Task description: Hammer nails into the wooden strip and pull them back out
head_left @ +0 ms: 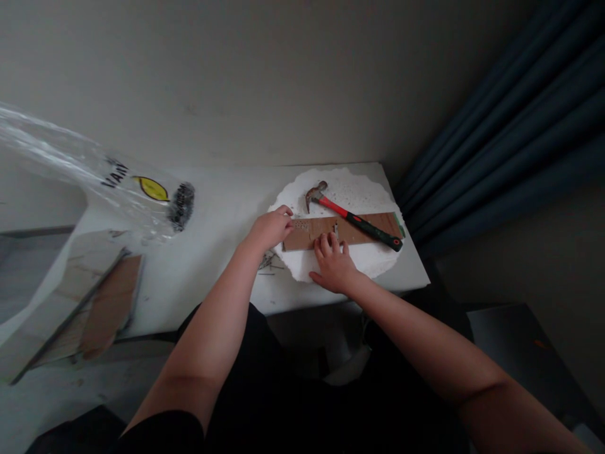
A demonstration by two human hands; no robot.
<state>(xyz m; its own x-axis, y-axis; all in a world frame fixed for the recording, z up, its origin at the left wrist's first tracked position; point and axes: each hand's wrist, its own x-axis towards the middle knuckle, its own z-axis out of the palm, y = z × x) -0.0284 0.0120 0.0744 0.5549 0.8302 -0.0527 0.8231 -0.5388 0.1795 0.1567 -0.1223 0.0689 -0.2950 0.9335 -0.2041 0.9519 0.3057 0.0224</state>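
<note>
A narrow brown wooden board lies on a rough-edged white foam slab. My left hand is at the board's left end, its fingers bent closed around the corner there. Beside those fingertips is a patch of small grey marks or nail heads, too small to tell which. My right hand rests with fingers apart on the board's near edge, close to a small metallic bit. A claw hammer with a red and black handle lies slantwise across slab and board, touched by neither hand.
Loose nails lie on the white table left of the slab. Clear plastic wrapping with a yellow print hangs over the table's left side. Broken wood panels lean at the lower left. A dark curtain hangs on the right.
</note>
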